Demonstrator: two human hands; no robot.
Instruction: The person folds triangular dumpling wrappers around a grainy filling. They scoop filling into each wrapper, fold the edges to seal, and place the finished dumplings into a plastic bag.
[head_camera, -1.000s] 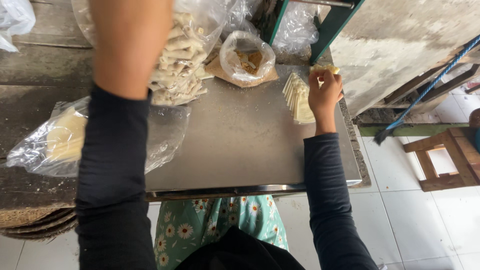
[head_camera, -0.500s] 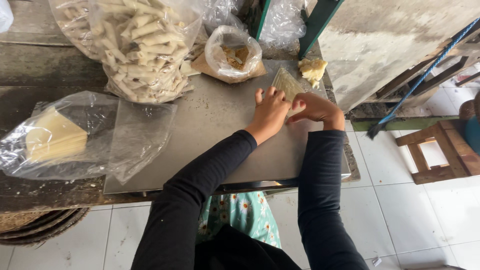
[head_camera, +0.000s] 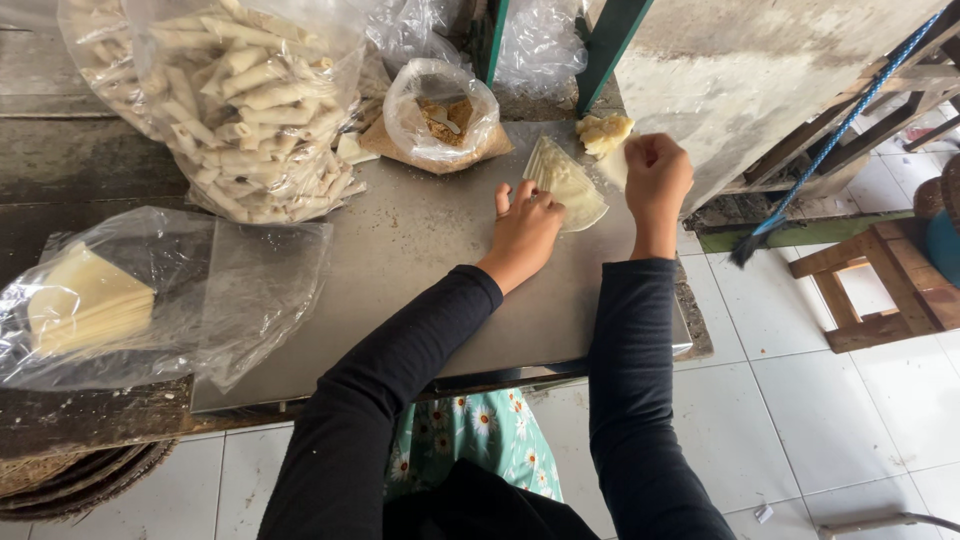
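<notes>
A stack of pale thin wrapper sheets (head_camera: 568, 183) lies on the grey metal work surface (head_camera: 420, 270). My left hand (head_camera: 524, 228) rests on the stack's near edge, fingers spread on the top sheet. My right hand (head_camera: 654, 172) is closed on one sheet (head_camera: 616, 163), lifting it off to the right. A small lump of pale filling (head_camera: 604, 130) lies just behind the stack.
A big clear bag of rolled pastries (head_camera: 245, 100) stands at the back left. An open bag of brown filling (head_camera: 440, 115) sits behind the stack. A plastic bag with flat yellowish sheets (head_camera: 85, 300) lies at the left. A wooden stool (head_camera: 880, 280) stands on the tiled floor at right.
My left arm came down from the back left to the wrapper stack. My right hand moved from the stack to the right, peeling a sheet away.
</notes>
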